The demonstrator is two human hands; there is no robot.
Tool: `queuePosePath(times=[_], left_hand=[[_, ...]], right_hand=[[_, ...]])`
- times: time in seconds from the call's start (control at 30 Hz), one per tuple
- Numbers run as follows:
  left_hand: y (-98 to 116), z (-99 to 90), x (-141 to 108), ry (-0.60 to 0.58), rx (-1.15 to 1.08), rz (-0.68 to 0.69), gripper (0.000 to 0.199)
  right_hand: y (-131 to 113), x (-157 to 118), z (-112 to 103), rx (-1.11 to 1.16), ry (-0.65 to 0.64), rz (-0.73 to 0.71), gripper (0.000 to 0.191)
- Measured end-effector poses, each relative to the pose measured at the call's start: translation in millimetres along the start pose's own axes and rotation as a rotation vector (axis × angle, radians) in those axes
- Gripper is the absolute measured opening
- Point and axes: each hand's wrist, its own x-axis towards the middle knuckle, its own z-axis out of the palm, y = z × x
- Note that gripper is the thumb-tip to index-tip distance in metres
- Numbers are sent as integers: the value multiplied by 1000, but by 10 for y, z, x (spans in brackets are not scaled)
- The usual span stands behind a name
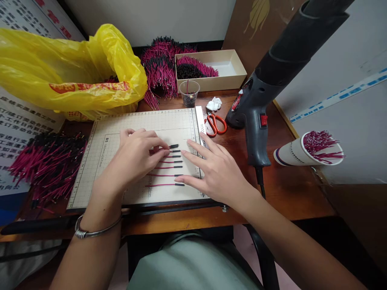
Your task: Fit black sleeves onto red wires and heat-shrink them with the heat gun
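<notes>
A row of several thin pink wires with black sleeves on their right ends, one of them a wire (165, 175) near the front, lies on the cream paper trimmer board (136, 121). My left hand (139, 155) is over the left part of the row, thumb and forefinger pinched on a wire near the far end. Its fingers hide part of that wire. My right hand (213, 169) rests flat and open at the right side, fingers spread. Its fingertips lie beside the black sleeve ends, the thumb close to the front ones.
Wire bundles lie left (51, 165) and behind the board. A yellow bag (99, 76), wire box (211, 83), plastic cup (190, 94), crumpled tissue (214, 104) and red-handled scissors (216, 125) surround it. Right stand a heat gun (256, 112) and paper cup (290, 150).
</notes>
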Motion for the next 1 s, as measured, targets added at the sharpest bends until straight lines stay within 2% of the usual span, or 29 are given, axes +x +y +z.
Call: queuePosePath(times=[0.57, 1.0], left_hand=[[49, -1, 21, -50, -9, 17, 21], [81, -23, 26, -81, 6, -24, 19]], right_hand=[[-3, 4, -10, -21, -21, -8, 61], [-13, -9, 13, 1, 50, -26, 59]])
